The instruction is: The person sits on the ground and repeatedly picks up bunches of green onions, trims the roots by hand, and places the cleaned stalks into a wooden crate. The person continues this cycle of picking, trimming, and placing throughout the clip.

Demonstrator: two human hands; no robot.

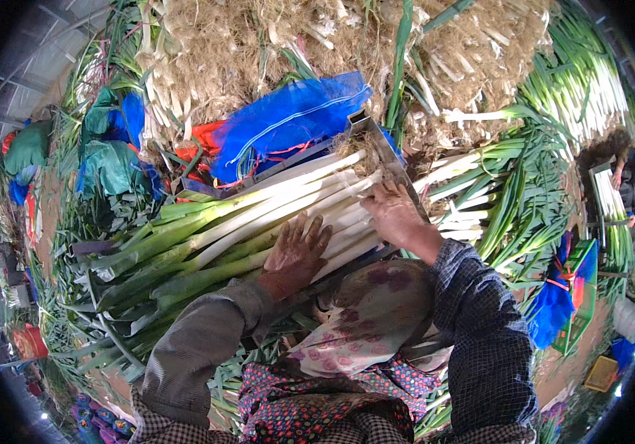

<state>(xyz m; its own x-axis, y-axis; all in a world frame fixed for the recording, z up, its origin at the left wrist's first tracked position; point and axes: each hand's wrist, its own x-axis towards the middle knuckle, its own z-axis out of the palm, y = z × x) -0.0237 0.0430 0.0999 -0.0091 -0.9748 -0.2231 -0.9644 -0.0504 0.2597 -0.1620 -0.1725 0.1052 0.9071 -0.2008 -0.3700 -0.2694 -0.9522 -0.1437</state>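
Note:
Long leeks [239,227] lie side by side in a metal frame [392,155], white root ends to the upper right against its end plate, green leaves to the lower left. My left hand [298,250] rests flat on the leeks near their middle, fingers spread, gripping nothing that I can see. Close to the roots, my right hand [398,213] touches the white stems; its fingers are bent, and whether they hold a stem is unclear. The underside of the bundle is hidden.
A large heap of rooty leeks [306,50] rises beyond the frame, with a blue mesh sack [295,122] before it. Leeks [511,183] spread at right. A co-worker's hand [617,176] is by another frame at far right. A green crate [581,311] stands lower right.

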